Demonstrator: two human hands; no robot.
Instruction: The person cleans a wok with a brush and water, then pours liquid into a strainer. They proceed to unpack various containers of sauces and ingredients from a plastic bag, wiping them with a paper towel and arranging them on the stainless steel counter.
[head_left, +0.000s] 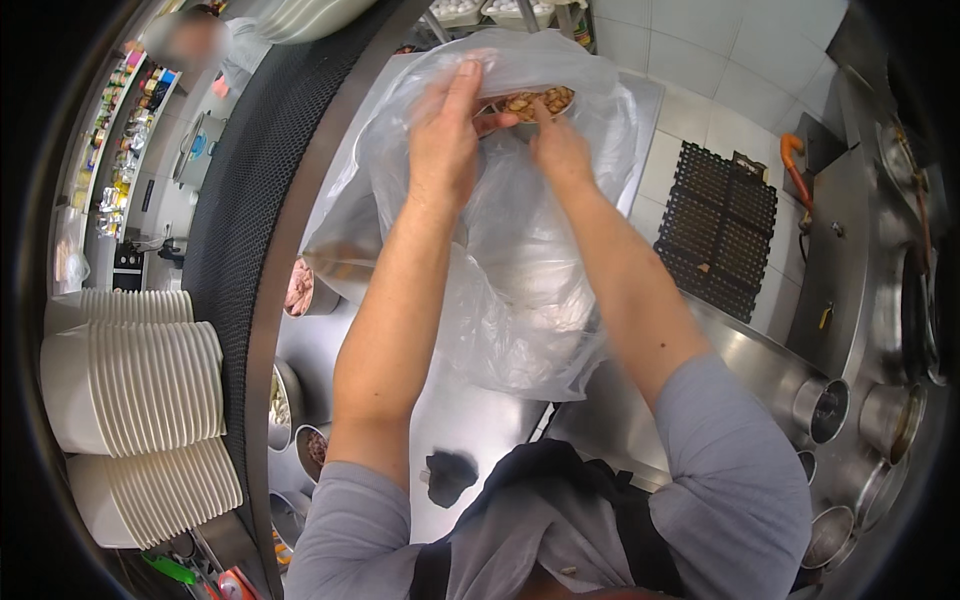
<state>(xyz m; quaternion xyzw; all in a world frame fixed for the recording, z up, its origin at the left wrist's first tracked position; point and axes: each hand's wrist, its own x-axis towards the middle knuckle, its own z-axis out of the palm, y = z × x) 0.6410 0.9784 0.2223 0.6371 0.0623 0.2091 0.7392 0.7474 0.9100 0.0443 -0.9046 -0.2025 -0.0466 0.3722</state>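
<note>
A large clear plastic bag (517, 300) lies spread and crumpled over the steel worktop (480, 427). At its far end, a round container (527, 129) of browned food pieces (555, 99) shows through an opening in the plastic. My left hand (448, 124) is at the container's left, thumb raised and one finger pointing right; film is around its blurred fingertips, so its grip is unclear. My right hand (561, 142) is at the near rim, its index finger reaching over onto the food and the rest curled below. Film hides most of the container.
Left of my arms stand metal containers with pink meat (299, 288), pale pieces (278, 401) and dark minced food (316, 447). White dishes (157, 390) are stacked beyond the black-matted ledge (277, 161). Pots (821, 409) line the right. Another person (244, 49) stands behind the ledge.
</note>
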